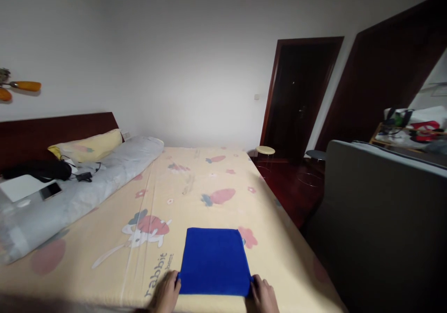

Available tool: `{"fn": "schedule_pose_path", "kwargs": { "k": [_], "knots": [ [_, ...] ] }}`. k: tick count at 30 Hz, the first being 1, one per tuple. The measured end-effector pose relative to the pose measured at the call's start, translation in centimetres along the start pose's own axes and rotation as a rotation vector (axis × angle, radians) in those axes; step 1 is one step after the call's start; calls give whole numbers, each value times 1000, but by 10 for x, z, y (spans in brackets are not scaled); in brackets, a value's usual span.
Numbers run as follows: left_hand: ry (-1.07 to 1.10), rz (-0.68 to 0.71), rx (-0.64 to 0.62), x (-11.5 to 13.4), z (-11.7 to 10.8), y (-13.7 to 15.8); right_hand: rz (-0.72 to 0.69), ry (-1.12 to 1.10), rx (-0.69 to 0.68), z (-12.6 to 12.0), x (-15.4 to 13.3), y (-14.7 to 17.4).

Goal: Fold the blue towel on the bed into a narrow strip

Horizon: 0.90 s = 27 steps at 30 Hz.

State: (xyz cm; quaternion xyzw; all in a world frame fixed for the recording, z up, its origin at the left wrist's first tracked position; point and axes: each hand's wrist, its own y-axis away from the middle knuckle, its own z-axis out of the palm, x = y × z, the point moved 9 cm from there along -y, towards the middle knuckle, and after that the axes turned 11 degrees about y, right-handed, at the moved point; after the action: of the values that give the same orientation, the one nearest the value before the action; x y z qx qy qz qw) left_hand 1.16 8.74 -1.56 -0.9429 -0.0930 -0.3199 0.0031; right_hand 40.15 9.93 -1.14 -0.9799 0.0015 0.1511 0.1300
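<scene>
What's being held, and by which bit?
A blue cloth: the left fingers pinch its left edge and the right fingers its right edge, both close to the near corners.

We see a blue cloth (214, 261) lying flat at the near side of a bed (185, 210) covered in a patterned, pale yellow sheet. The fingers of our left hand (169, 290) pinch its left edge by the near corner; those of our right hand (264, 294) grip the opposite edge. At left, a phone (51, 190) lies on grey bedding (108, 175), near a yellow pillow (92, 147). A stool (265, 150) stands at far right.
</scene>
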Motion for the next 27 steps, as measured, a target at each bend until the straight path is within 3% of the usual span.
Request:
{"fn": "schedule_pose_path", "kwargs": {
  "k": [5,11,15,19,22,24,27],
  "knots": [
    [-246,-36,44,17,-4,17,-30,73,-49,6,-7,8],
    [-320,24,223,33,-22,24,-38,191,118,1,3,16],
    [-255,54,103,45,5,22,-63,172,149,12,-13,14],
    [-90,134,-154,93,62,34,-320,55,75,31,-88,18],
    [-5,73,-304,111,94,42,-398,20,4,42,-127,22],
    [-4,66,-322,105,98,40,-386,40,-59,46,-127,22],
    [-89,114,-239,75,79,33,-341,89,-129,44,-94,19]
  ]
}}
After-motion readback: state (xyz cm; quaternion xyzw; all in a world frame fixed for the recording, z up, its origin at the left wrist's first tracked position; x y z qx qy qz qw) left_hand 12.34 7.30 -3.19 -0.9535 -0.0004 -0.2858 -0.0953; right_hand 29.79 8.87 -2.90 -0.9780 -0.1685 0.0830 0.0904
